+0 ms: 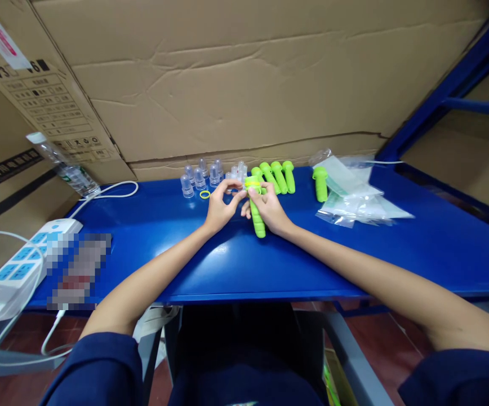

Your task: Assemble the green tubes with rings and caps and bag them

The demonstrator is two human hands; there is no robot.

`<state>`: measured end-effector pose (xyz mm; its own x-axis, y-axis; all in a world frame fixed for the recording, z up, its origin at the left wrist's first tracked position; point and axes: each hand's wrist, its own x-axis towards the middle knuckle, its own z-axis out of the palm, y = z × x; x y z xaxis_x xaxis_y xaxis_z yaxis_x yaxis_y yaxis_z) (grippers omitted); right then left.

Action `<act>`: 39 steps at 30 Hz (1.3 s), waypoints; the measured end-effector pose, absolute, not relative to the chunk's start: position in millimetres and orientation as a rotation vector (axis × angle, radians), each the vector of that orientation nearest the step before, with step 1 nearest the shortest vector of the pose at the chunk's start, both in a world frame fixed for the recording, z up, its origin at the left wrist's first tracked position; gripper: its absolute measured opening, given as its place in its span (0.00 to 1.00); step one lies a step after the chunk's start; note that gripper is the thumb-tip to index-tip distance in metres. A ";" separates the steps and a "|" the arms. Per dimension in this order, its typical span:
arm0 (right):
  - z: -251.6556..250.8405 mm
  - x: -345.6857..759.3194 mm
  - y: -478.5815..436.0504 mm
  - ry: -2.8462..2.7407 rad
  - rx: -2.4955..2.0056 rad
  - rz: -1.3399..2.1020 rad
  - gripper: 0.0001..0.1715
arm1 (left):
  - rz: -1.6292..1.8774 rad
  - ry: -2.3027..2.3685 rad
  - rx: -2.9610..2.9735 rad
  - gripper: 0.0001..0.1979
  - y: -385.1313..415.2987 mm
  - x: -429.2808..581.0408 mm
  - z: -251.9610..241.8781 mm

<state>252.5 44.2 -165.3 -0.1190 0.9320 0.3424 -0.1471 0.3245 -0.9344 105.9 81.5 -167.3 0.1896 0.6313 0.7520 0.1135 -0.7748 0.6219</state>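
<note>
My right hand (272, 210) is wrapped round a lime-green ribbed handle (257, 219), its wide head up and its narrow end pointing toward me. A yellow ring (252, 184) circles the head of this handle. Thumb and fingers of my left hand (222, 206) pinch at the ring's left side, touching the head. Behind my hands, several similar green handles (288, 177) lean in a row. Several small clear plastic cups (200, 179) stand left of them. A loose yellow ring (204, 194) lies in front of the cups.
Another green handle (320, 185) lies beside clear plastic bags with pale sheets (350, 192) at right. On the left are a water bottle (69, 172), a white power strip (37, 248) with cables and a pixelated object (81, 270). Cardboard (244, 79) walls the blue table's (160, 220) back.
</note>
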 end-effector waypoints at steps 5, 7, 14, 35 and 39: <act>-164.3 253.9 40.4 -1.383 -0.817 1.164 0.33 | 1.666 0.727 2.103 0.09 80.1 105.4 -166.1; -163.4 252.8 36.8 -1.392 -0.817 1.128 0.33 | 1.709 0.717 2.115 0.09 79.4 105.4 -165.2; -161.8 248.2 31.7 -1.419 -0.793 1.021 0.33 | 1.684 0.726 2.119 0.07 77.3 106.1 -165.6; -163.4 251.6 29.7 -1.417 -0.784 1.121 0.30 | 1.493 0.763 2.164 0.08 80.4 98.3 -164.3; -162.8 251.8 29.1 -1.418 -0.783 1.111 0.29 | 1.497 0.731 2.199 0.07 78.8 99.1 -163.3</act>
